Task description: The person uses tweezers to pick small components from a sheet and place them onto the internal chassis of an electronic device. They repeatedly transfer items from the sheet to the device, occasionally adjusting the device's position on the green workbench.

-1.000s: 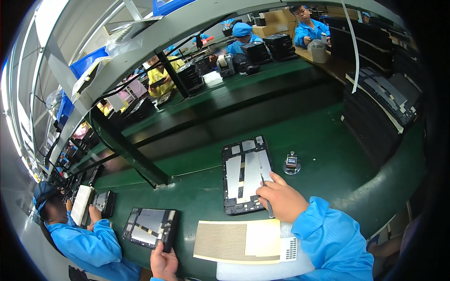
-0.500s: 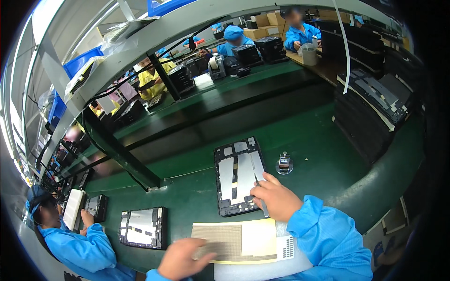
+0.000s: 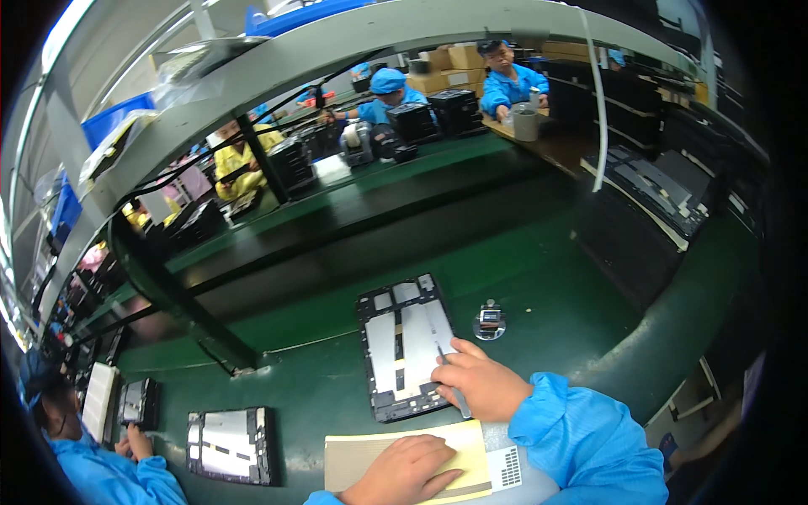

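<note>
My right hand (image 3: 488,385) grips a pair of tweezers (image 3: 460,401) and rests at the lower right edge of an opened tablet (image 3: 418,345). The tweezers' thin tip points up over the tablet's silver inside, which has a black strip down its middle and a dark frame. Nearer to me, my left hand (image 3: 410,465) lies with fingers stretched out on a yellow-edged sheet (image 3: 473,439) of small brownish stickers, holding nothing. Under that sheet are a white sheet with dark little squares (image 3: 508,465) and a pale foam-like pad (image 3: 539,482), partly covered by my right sleeve.
A metal tally counter (image 3: 489,321) stands right of the tablet. To the left lies a second opened tablet (image 3: 231,444), near a co-worker's hand (image 3: 135,442). Stacked black trays (image 3: 627,244) stand at the right. A green post (image 3: 181,295) rises from the bench at the left.
My left hand has moved right and come down onto the sticker sheet. My right hand keeps the tweezers at the tablet. The whole view has shifted, so the bench things appear lower and further left.
</note>
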Action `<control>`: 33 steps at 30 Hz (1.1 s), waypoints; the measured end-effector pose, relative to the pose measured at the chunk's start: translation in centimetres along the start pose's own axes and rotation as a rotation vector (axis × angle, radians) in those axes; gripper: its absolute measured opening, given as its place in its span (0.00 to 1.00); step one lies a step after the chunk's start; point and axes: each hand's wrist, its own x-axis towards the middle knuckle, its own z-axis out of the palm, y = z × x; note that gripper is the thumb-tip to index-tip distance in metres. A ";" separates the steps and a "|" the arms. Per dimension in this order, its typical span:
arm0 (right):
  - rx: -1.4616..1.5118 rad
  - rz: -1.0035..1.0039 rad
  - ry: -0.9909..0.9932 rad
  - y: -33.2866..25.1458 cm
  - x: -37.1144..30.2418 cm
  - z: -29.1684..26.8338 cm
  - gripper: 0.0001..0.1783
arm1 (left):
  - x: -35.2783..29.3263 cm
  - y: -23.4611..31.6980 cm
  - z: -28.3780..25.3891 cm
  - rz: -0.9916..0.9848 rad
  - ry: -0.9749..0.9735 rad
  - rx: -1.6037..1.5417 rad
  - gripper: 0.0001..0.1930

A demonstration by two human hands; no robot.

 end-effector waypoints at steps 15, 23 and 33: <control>-0.045 0.057 -0.070 0.7 -0.2 0.6 0.08 | -0.2 -0.2 0.8 -0.003 0.063 0.040 0.13; -0.038 0.000 -0.002 1.1 -0.4 1.2 0.09 | -0.1 0.3 0.5 -0.030 -0.031 0.103 0.15; -0.031 0.000 0.100 0.4 -0.6 1.4 0.07 | 0.2 -0.3 1.6 0.094 0.006 0.173 0.12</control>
